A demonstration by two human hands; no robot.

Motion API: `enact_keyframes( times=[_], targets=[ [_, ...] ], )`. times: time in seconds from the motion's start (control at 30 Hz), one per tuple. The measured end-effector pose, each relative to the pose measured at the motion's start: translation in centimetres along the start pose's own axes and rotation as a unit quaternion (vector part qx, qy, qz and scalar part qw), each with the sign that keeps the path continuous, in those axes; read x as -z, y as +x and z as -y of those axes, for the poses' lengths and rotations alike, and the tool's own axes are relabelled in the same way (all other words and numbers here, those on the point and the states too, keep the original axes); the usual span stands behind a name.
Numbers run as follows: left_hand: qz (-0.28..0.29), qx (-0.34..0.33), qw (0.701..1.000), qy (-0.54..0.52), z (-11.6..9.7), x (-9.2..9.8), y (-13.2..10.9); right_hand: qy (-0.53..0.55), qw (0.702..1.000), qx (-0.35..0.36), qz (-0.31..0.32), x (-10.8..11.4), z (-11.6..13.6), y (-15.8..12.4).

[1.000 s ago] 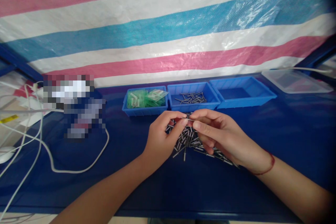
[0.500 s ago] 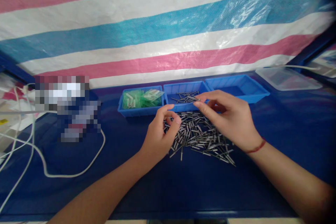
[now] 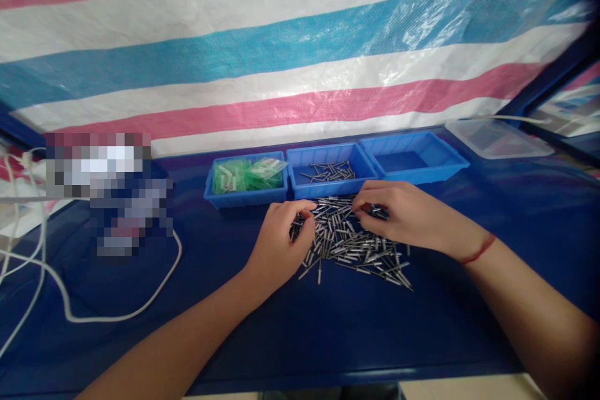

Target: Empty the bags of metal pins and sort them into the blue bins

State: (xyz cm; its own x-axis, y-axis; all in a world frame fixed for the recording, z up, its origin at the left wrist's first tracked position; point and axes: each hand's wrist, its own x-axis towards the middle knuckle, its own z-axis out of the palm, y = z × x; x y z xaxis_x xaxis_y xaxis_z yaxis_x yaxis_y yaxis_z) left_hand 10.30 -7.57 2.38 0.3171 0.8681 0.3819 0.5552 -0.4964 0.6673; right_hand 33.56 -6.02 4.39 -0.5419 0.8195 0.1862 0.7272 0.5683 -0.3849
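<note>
Silver metal rivets lie in a loose heap on the blue table, at the near side of the middle bin. The left hand is at the heap's left edge, its thumb and forefinger curved, slightly apart, with nothing visible between. The right hand is over the far right part; whether its fingertips grip a rivet, I cannot tell. It seems better to pinch one rivet by its body, since the thin pins lie crossed. Rivets beneath both hands are partly hidden.
</note>
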Motion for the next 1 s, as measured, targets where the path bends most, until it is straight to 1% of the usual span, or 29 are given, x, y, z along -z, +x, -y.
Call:
enact_keyframes(
  times=[0.1, 0.27, 0.43, 0.6, 0.73, 0.8, 0.87, 0.93, 1.0],
  targets=[
    [0.001, -0.005, 1.0, -0.008, -0.1, -0.1, 0.0, -0.032, 0.999, -0.006, 0.006, -0.7, -0.4, 0.1],
    [0.02, -0.02, 0.999, -0.02, -0.2, -0.1, 0.0, -0.054, 0.998, -0.009, 0.006, -1.3, 0.0, 0.2],
    [0.03, -0.025, 0.999, -0.019, -0.2, -0.1, 0.1, -0.082, 0.996, 0.028, 0.028, -1.6, 0.3, 0.3],
    [0.03, -0.028, 0.999, -0.014, -0.2, -0.1, 0.0, -0.116, 0.991, 0.071, -0.011, -1.9, 0.7, 0.4],
    [0.034, -0.031, 0.999, -0.009, 0.0, -0.3, 0.0, -0.127, 0.99, 0.055, -0.004, -1.9, 0.9, 0.3],
    [0.036, -0.031, 0.999, -0.009, 0.1, -0.5, 0.1, -0.115, 0.993, 0.038, -0.003, -1.7, 1.0, 0.2],
    [0.037, -0.027, 0.999, -0.012, 0.1, -0.4, 0.1, -0.076, 0.997, 0.025, -0.015, -1.3, 1.1, 0.1],
    [0.03, -0.019, 0.999, -0.024, -0.4, 0.0, 0.0, -0.021, 0.999, 0.019, -0.037, -1.0, 1.3, 0.1],
    [0.013, -0.013, 0.998, -0.06, -1.3, 0.8, -0.6, 0.017, 0.998, 0.019, -0.058, -0.7, 1.6, 0.2]
  ],
)
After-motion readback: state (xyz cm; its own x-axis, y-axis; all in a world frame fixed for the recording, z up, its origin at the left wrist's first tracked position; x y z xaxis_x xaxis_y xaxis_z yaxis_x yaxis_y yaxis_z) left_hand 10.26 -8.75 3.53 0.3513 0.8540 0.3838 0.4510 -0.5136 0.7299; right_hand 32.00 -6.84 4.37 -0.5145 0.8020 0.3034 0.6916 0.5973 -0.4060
